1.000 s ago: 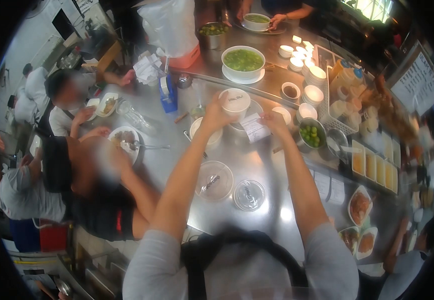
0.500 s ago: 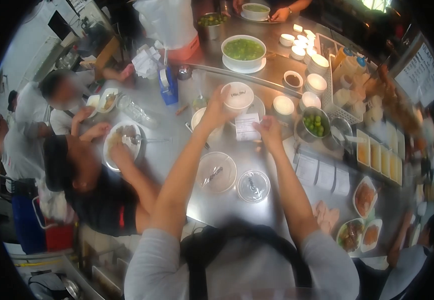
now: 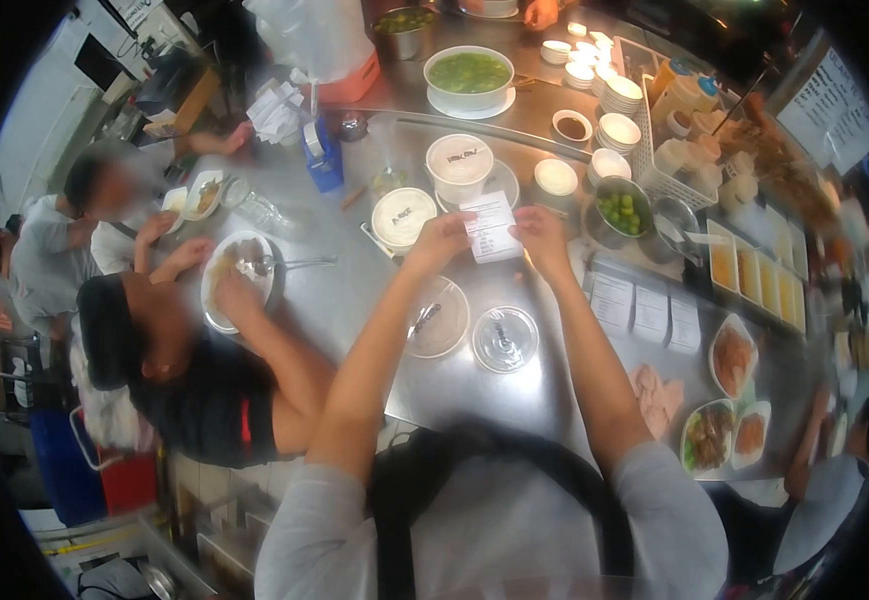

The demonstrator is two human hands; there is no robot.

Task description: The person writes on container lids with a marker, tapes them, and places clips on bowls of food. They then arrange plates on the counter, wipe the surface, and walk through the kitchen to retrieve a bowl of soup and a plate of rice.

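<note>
Since a moment ago, my left hand (image 3: 441, 240) has let go of the white lidded paper cup (image 3: 459, 166) and dropped back to join my right hand (image 3: 541, 232) on the small white printed paper slip (image 3: 491, 228). Both hands now pinch that slip, the left at its lower left edge, the right at its right edge, holding it up just above the brushed steel table (image 3: 544, 395), centre frame.

The slip's long axis runs away from me, slightly tilted, its top end pointing toward the upper middle of the frame. The cup stands beyond that top end, a little left, on a plate. A second white lidded paper bowl (image 3: 403, 217) sits just left of my left hand, nearer to it than the cup. So the left hand is the closer one to both containers; the right is closer to the metal bowl of green limes (image 3: 622, 212) at right.

Nearer me lie two clear plastic lids (image 3: 472, 328), side by side, below the slip.

At left, other people sit eating from a white plate (image 3: 237, 280). A large white bowl of green soup (image 3: 469, 75) stands at top centre. More paper slips (image 3: 644, 312) lie at right.
</note>
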